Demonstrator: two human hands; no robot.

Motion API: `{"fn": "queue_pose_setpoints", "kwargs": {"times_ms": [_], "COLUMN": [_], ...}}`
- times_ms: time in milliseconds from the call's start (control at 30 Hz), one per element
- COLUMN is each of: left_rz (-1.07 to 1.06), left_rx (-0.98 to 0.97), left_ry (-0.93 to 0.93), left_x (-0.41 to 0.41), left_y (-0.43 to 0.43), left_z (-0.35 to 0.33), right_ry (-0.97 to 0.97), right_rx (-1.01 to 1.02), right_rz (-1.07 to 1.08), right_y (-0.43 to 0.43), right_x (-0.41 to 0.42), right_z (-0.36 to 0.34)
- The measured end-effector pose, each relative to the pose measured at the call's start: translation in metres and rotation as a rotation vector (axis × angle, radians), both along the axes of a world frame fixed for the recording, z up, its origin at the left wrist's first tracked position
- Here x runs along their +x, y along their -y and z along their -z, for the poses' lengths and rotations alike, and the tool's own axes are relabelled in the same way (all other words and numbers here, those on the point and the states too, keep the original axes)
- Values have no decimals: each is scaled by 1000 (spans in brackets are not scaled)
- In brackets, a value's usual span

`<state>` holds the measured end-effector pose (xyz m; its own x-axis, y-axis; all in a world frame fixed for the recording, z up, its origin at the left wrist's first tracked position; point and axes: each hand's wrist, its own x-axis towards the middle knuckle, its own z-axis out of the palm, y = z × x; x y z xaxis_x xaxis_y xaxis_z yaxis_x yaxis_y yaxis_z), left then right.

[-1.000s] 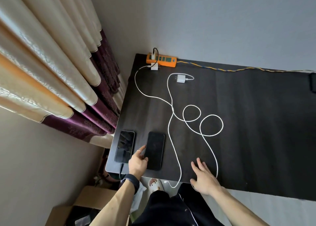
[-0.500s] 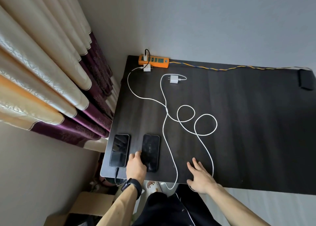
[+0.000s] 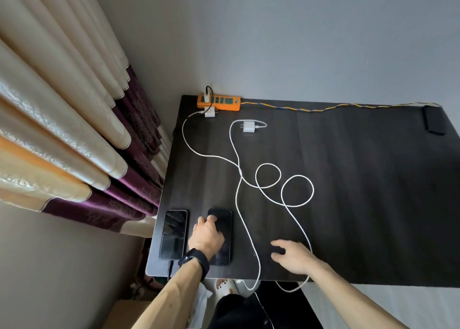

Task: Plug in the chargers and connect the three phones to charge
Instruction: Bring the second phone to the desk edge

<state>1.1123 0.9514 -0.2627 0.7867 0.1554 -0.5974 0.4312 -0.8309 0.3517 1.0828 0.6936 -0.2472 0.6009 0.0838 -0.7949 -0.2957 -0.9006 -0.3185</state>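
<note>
An orange power strip (image 3: pixel 225 102) lies at the table's far left corner, with one plug and a black cable (image 3: pixel 207 95) in it. A white charger (image 3: pixel 209 111) sits against its front side. A second white charger (image 3: pixel 248 126) lies loose on the table. Their white cables (image 3: pixel 296 190) loop toward me and hang over the near edge. Two black phones lie near left: the left phone (image 3: pixel 173 234) has a dark cable at its near end, and on the middle phone (image 3: pixel 225 246) rests my left hand (image 3: pixel 207 236), fingertips on the screen. My right hand (image 3: pixel 292 255) lies flat, fingers apart. A third phone (image 3: pixel 434 119) lies far right.
The dark wooden table (image 3: pixel 361 204) stands in a corner against a grey wall. Cream and purple curtains (image 3: pixel 74 129) hang close along its left side. A yellow-blue cord (image 3: pixel 323 107) runs along the far edge from the strip. A cardboard box (image 3: pixel 124 313) sits on the floor below left.
My left hand has slid from the middle phone's left edge onto its screen, farther up. My right hand stays flat in about the same place. The view has shifted slightly.
</note>
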Motion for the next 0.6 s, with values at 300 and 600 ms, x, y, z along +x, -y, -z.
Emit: {"fn": "queue_pose_setpoints", "kwargs": {"times_ms": [300, 600], "left_rz": [46, 63], "left_rx": [-145, -126], "left_ry": [247, 207], "left_x": [134, 235], "left_y": [31, 52], "left_z": [-58, -64], "right_ry": [119, -34], "right_rx": [508, 674], "right_rz": [619, 1058], "right_y": [3, 14], "right_x": [127, 281], "right_z": [-69, -38]}}
